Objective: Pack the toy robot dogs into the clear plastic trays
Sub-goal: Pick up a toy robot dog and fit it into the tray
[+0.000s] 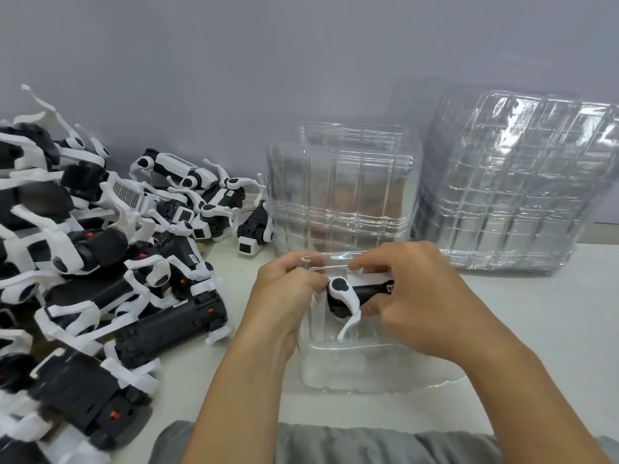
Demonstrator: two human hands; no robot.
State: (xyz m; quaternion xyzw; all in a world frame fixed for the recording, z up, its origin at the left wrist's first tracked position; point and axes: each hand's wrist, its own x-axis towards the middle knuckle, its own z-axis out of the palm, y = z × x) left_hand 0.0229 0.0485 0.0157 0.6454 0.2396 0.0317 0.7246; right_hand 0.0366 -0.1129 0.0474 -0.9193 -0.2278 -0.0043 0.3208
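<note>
A pale worktop [536, 329] runs along a grey wall [301, 45]. A heap of black-and-white toy robot dogs [83, 262] fills its left side, up to the back edge. Along the back edge toward the right corner stands a large stack of clear plastic trays [509, 195], with a smaller stack [338, 192] just left of it. Near the front edge, mid-worktop, lies one open clear tray [345, 366]. Over it the right hand [412, 296] grips a toy dog [348, 296] by its black body, a white leg hanging into the tray. The left hand [288, 289] pinches the tray's far rim.
</note>
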